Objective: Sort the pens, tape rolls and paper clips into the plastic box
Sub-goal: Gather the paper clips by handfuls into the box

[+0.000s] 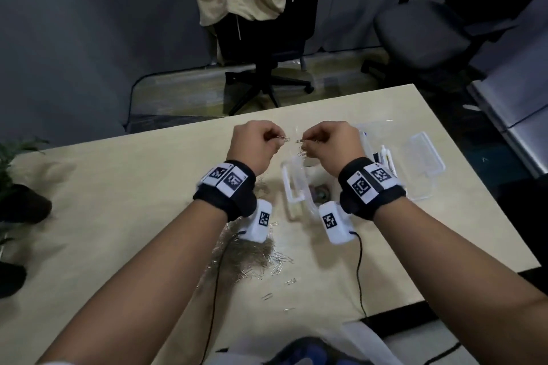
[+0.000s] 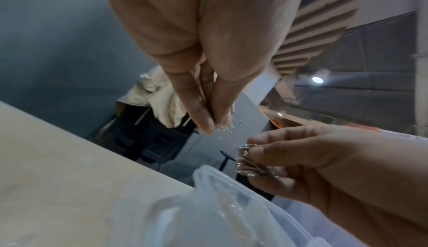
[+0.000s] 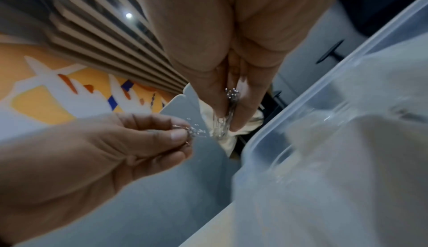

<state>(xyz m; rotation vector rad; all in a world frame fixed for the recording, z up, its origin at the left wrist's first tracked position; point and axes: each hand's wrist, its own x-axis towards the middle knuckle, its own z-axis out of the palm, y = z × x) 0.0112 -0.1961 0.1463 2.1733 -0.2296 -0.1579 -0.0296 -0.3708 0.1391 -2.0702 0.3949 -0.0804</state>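
Observation:
Both hands are raised above the clear plastic box (image 1: 289,184) on the beige table. My left hand (image 1: 277,139) pinches a few silver paper clips (image 2: 225,129) between thumb and fingertips. My right hand (image 1: 308,142) pinches a larger bunch of paper clips (image 2: 252,163), with some hanging down towards the box. The two bunches nearly touch. A big pile of loose paper clips (image 1: 252,255) lies on the table under my left wrist. White pens (image 1: 387,157) stand in the box's right part, and a tape roll (image 1: 320,191) lies in its middle.
The box lid (image 1: 424,157) lies on the table right of the box. A potted plant (image 1: 17,187) sits at the table's left edge. Two office chairs (image 1: 267,38) stand beyond the far edge. Sensor cables (image 1: 358,272) trail over the near table.

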